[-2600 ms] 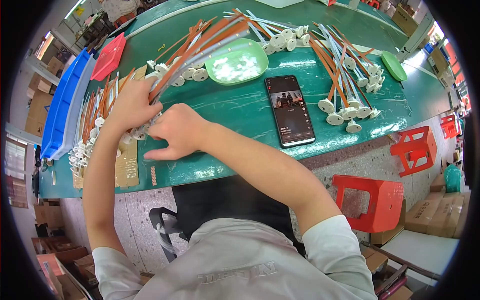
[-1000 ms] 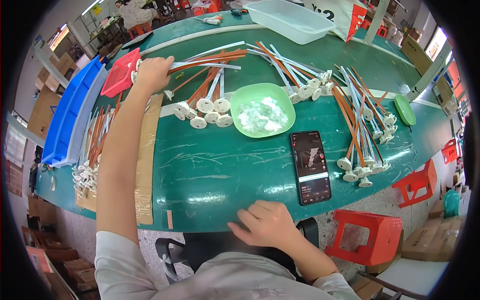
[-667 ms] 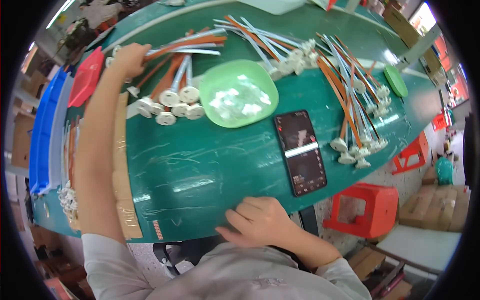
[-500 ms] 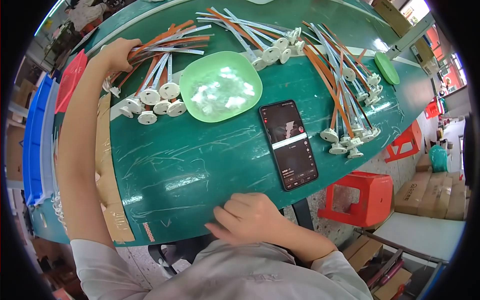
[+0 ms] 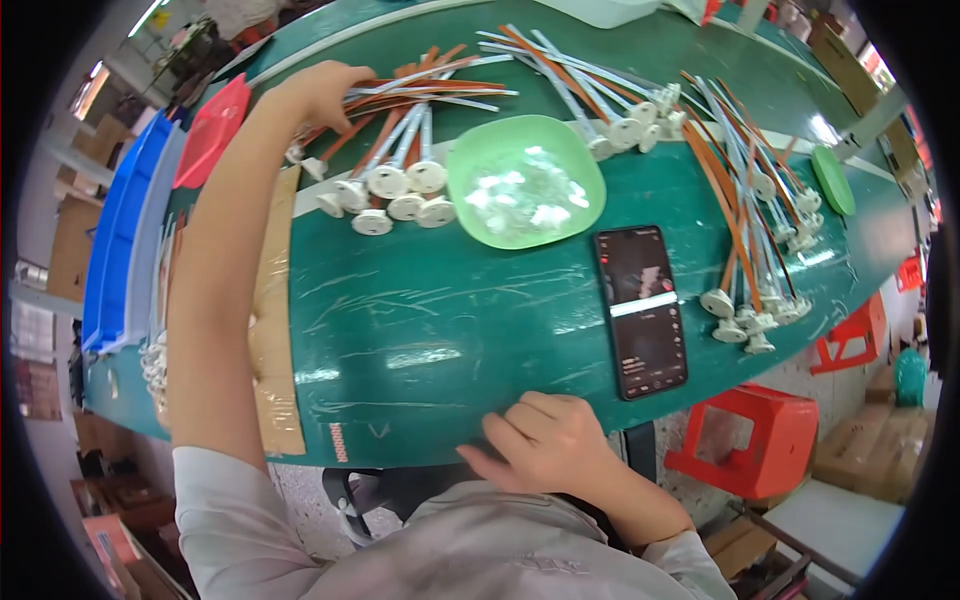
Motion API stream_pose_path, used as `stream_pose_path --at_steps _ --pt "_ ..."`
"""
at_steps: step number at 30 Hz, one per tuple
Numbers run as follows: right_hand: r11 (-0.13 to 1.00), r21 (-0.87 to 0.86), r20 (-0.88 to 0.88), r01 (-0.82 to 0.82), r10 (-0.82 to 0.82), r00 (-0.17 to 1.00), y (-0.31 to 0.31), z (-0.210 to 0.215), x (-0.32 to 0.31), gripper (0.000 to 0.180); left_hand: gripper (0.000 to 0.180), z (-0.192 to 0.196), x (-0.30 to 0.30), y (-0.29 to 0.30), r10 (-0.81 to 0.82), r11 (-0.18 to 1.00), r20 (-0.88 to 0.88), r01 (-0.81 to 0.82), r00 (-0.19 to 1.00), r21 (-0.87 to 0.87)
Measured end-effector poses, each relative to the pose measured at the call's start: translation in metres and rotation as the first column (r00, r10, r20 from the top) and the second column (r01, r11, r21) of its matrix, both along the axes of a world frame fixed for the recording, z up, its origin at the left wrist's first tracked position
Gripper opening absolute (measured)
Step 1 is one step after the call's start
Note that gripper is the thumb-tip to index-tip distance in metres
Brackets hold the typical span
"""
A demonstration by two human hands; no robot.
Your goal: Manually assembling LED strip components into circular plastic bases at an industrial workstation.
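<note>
My left hand (image 5: 322, 98) reaches to the back left of the green table, its fingers closed round a pile of flat orange and white strips (image 5: 430, 92). Some strips end in round cream discs (image 5: 388, 181), which lie just in front of the pile. Exactly which strips are gripped is hidden by the hand. My right hand (image 5: 550, 440) rests by the table's near edge, fingers curled and thumb pointing left, with nothing visible in it. Beyond it and to the right lies a black smartphone (image 5: 640, 345) with a lit screen.
A light green tray (image 5: 470, 215) holding small clear, shiny pieces stands mid-table. More disc-ended strips lie at the back (image 5: 626, 132) and right (image 5: 745, 240). A cardboard strip (image 5: 275, 360), blue bin (image 5: 118, 255) and pink basket (image 5: 212, 130) are left. A red stool (image 5: 765, 450) stands right.
The whole view has shifted, so the table's things appear farther right. Against the table, my left hand stays at the strip pile and my right hand stays near the front edge.
</note>
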State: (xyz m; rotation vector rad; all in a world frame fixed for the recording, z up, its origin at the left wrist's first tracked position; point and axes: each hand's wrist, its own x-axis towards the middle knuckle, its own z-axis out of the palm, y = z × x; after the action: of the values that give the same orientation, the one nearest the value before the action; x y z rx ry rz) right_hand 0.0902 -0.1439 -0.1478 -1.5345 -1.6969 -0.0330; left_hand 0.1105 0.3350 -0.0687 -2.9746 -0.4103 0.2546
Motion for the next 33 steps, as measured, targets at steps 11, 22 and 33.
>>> stream_pose_path --at_steps 11,22,33 --pt "0.999 -0.024 0.0 0.025 -0.025 1.0 0.0 0.0 0.001 0.029 0.104 0.001 -0.011 0.011 -0.057 0.998 0.032 0.058 0.998 -0.014" --pt "0.998 0.01 -0.022 0.059 -0.059 0.998 0.0 -0.005 0.002 0.026 0.105 0.004 -0.027 -0.023 -0.288 0.955 0.07 0.281 0.955 0.099" --pt "0.992 0.048 0.023 0.115 -0.117 0.993 0.0 -0.009 -0.001 0.023 0.065 0.016 -0.061 -0.094 -0.161 0.983 0.006 0.16 0.987 0.088"
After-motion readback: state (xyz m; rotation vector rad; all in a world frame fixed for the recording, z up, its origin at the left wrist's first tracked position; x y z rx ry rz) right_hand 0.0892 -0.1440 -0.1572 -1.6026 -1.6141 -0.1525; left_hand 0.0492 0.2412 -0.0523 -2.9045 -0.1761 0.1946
